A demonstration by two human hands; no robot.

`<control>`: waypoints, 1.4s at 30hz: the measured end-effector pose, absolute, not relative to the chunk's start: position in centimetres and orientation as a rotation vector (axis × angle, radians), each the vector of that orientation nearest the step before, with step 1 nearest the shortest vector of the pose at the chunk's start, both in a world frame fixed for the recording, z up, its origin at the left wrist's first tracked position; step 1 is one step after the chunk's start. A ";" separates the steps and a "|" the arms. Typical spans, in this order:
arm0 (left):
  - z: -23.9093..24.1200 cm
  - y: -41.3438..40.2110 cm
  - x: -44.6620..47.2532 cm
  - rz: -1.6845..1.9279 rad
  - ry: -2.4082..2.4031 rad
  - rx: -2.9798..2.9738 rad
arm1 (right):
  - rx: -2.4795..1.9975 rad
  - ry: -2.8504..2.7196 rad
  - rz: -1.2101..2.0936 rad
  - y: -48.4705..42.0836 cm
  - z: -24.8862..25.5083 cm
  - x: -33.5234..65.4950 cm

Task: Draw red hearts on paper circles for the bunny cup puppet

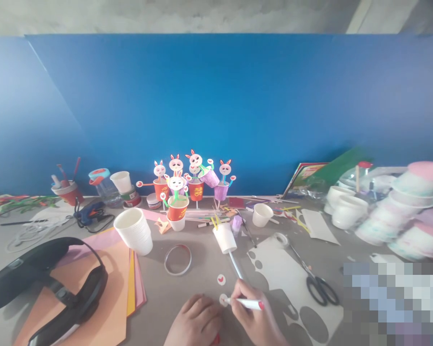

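A yellow 囍 (198, 191) (the double-happiness sign) stands on a red paper cup (196, 192) among the rabbit figures (176, 164)

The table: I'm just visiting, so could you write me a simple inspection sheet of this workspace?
Surface: grey table, crowded at the back and both sides.
Job's things: white marker, its tip at a small paper disc; a second disc bears a red heart-like mark.
Clutter: scissors, white cup stack, black headset, rabbit-faced cup figures.
Hands: right hand grips the marker; left hand is on the table, a red object partly hidden by it.
Cables: dark cord and pale cord, both on the left.
Surroundings: blue panel behind; lower right corner pixelated, unreadable.
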State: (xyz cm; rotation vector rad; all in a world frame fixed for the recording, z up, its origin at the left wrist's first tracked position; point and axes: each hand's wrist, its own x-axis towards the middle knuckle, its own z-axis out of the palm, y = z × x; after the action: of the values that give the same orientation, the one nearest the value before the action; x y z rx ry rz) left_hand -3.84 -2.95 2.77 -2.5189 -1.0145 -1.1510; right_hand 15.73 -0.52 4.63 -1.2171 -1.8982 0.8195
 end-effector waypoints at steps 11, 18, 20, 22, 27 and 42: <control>2.8 -2.7 -3.6 -1.179 -0.995 -2.468 | -1.232 -1.875 0.726 -0.7 4.1 16.0; 2.9 -2.8 -3.7 -1.179 -1.017 -2.487 | -1.252 -1.885 0.706 -0.6 4.2 15.9; 2.6 -2.9 -3.8 -1.161 -1.021 -2.499 | -1.254 -1.890 0.709 -0.6 4.3 15.9; 2.3 -3.0 -3.9 -1.139 -1.018 -2.514 | -1.257 -1.894 0.712 -0.6 4.3 15.9; 2.0 -3.1 -4.0 -1.125 -1.017 -2.549 | -1.256 -1.905 0.723 -0.6 4.4 15.8; 2.2 -3.1 -4.0 -1.105 -1.029 -2.561 | -1.230 -1.895 0.746 -0.7 4.8 15.8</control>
State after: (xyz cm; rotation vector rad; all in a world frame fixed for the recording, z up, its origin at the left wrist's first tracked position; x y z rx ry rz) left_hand -4.03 -3.08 2.25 -2.5615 -1.0293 -1.1047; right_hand 15.81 -0.70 4.84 -1.2302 -1.8950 0.7463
